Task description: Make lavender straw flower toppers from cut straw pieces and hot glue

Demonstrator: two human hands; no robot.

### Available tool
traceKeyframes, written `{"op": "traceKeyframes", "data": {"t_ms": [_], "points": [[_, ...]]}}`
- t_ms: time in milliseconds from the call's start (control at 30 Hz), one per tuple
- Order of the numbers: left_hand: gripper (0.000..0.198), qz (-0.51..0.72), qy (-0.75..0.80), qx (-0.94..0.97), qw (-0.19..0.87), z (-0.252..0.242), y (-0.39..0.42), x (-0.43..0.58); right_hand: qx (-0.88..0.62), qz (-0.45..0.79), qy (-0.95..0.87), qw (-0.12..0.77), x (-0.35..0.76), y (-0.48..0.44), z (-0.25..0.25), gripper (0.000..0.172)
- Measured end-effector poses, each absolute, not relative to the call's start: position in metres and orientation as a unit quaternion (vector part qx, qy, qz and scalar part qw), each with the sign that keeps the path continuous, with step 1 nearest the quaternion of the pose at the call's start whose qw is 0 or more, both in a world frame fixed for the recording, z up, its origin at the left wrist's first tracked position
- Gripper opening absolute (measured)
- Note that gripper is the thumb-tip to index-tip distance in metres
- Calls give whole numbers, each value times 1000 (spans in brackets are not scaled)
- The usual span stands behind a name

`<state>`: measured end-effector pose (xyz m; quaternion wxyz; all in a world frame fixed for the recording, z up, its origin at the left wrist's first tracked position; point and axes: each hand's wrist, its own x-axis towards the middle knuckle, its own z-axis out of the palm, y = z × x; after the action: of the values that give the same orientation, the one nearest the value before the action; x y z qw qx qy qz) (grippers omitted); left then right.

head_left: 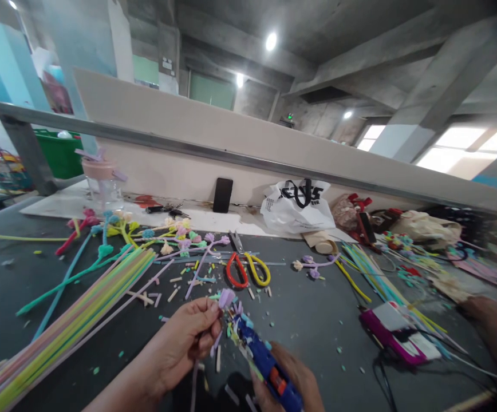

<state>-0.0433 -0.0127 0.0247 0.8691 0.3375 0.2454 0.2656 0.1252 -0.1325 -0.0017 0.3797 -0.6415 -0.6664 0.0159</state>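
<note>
Just nearer than the scissors (pixel 237 243), the left hand (pixel 190 329) pinches a lilac flower (pixel 226 298) between thumb and fingers, while the right hand (pixel 304 375) wraps round a blue glue gun (pixel 265 363), its nozzle (pixel 237 327) close beside the petals. I cannot tell whether the trigger (pixel 277 380) is squeezed, nor whether nozzle and flower touch.

Burns seem the first risk: the nozzle sits near the pinching fingers, so a small slip, or glue running past the petals, could reach skin if the gun is hot. Scraps appear to crowd the nozzle; they could stick to the flower or pull a drop astray. Too light a pinch might let the flower twist under a push.

Offcuts (pixel 173 294) lie strewn left of the scissors and could cling to any drip. Further left and nearer than the scissors, a bundle of stems (pixel 102 312) runs beside the left arm (pixel 132 377); a careless sweep could drag it. Well to the right of the scissors, a black cord (pixel 388 380) trails by a purple box (pixel 386 340); a snag there could shift the box.
</note>
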Motion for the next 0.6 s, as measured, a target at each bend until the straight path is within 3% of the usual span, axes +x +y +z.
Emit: {"op": "traceKeyframes", "data": {"t_ms": [600], "points": [[28, 258, 242, 345, 870, 22, -13, -43, -637, 28, -656, 404, 122, -131, 4, 8]]}}
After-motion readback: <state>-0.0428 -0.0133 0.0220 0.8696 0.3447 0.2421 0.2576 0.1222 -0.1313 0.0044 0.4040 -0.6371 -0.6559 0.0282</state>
